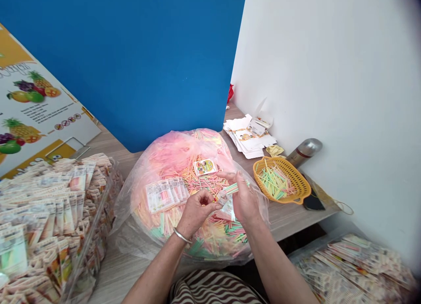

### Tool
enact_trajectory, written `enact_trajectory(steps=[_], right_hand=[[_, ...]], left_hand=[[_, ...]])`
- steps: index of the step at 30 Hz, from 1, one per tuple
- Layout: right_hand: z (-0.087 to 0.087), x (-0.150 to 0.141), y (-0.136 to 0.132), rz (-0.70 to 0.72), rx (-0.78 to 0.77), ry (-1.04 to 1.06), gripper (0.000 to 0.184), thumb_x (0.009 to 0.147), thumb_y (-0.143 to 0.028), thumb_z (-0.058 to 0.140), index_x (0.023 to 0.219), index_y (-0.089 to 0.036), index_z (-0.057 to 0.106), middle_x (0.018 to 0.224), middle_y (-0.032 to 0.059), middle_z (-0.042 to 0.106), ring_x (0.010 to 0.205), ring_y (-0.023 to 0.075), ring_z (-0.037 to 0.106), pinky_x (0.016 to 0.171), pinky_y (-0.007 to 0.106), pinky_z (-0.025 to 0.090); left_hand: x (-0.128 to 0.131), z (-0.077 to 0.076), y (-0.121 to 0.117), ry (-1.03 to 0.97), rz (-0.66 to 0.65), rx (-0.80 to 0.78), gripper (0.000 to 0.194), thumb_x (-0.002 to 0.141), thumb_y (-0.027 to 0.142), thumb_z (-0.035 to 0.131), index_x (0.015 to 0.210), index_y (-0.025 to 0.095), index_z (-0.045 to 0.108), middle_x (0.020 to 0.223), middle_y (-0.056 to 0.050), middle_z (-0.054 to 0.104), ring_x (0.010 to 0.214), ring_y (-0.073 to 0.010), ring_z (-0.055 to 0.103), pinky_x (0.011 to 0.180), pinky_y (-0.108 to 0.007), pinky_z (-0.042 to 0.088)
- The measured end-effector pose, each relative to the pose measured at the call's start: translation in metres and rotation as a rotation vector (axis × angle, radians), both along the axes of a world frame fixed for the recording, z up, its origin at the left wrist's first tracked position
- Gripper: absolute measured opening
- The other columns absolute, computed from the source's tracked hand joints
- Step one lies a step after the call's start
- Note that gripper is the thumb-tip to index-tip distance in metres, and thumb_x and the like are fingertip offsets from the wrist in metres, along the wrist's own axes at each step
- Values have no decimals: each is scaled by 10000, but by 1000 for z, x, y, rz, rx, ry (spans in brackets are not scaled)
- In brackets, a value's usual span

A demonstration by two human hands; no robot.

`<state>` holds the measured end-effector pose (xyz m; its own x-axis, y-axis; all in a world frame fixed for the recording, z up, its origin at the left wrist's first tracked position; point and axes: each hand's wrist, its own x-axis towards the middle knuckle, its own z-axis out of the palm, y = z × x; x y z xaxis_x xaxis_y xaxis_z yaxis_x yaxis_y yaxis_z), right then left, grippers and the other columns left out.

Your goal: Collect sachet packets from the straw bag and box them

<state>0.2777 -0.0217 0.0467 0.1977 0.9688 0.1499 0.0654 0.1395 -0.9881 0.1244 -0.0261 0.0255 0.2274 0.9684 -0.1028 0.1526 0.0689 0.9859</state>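
Note:
My left hand (199,211) pinches the edge of a small clear printed packet (222,198) between thumb and fingertips. A few thin pastel sticks (232,188) are held in my right hand (245,203), its thumb raised over them, close to the packet's mouth. Whether the stick ends are inside the packet I cannot tell. Both hands are above a large clear plastic bag (125,216) full of pink, green and yellow sticks (197,181). On those sticks lie a strip of filled packets (167,194) and a printed card-like packet (205,166).
At left, a clear-sided container (95,220) brims with filled packets. Right of the bag are a yellow basket (301,187) of sticks, a metal bottle (304,150), flattened white cartons (250,139) and a dark phone-like slab (314,202). More packets (358,269) fill a bag at lower right.

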Motion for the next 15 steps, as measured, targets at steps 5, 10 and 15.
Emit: enact_trajectory(steps=[5,10,15], right_hand=[[3,-8,-4,37,-70,115,513,973,-560,377,886,-263,785,1006,59,733,1082,257,627,1024,425,412],[6,-8,-5,174,-127,-10,538,957,-594,392,868,-235,782,964,84,739,975,262,661,924,403,476],[6,-3,-5,193,-43,-272,361,876,-490,585,1055,-214,733,1066,85,715,1023,268,639,915,411,474]], left_hand=[[2,3,0,-55,12,14,300,695,371,739,674,163,524,644,35,494,616,-90,428,603,-212,363],[9,7,-5,57,1,112,277,844,401,572,739,162,663,720,-11,617,710,-132,530,704,-241,427],[13,1,-8,-18,23,110,350,897,457,502,905,180,715,922,-41,709,910,-184,623,854,-285,486]])
